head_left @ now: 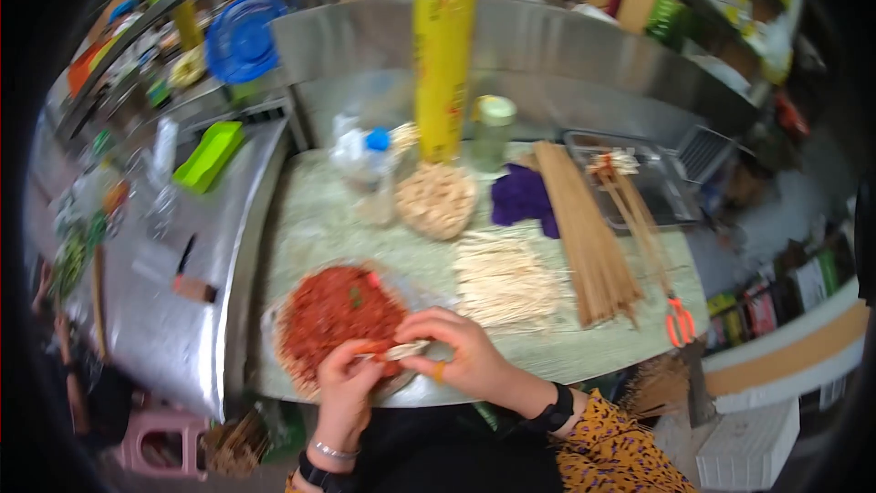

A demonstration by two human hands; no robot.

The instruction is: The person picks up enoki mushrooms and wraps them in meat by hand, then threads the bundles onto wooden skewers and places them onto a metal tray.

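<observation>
Above the near edge of a plate of red, sauced meat (338, 315), my two hands meet at a small roll of pale enoki mushrooms (408, 348) with red meat around it. My left hand (345, 383) pinches its left end. The thumb and fingers of my right hand (467, 358) close on the other end, and a yellow band shows on one finger. Loose enoki mushrooms (506, 281) lie in a flat pile just beyond my right hand. Farther right rests a long bundle of bamboo skewers (584, 237). The fingertips partly hide the roll.
A metal tray (671, 205) holds loaded skewers (625, 173); orange-handled scissors (680, 321) lie at the table's right edge. Behind are a bag of pale pieces (436, 201), a purple cloth (525, 199), a tall yellow box (443, 73) and a lidded jar (494, 132). A knife (193, 278) lies left.
</observation>
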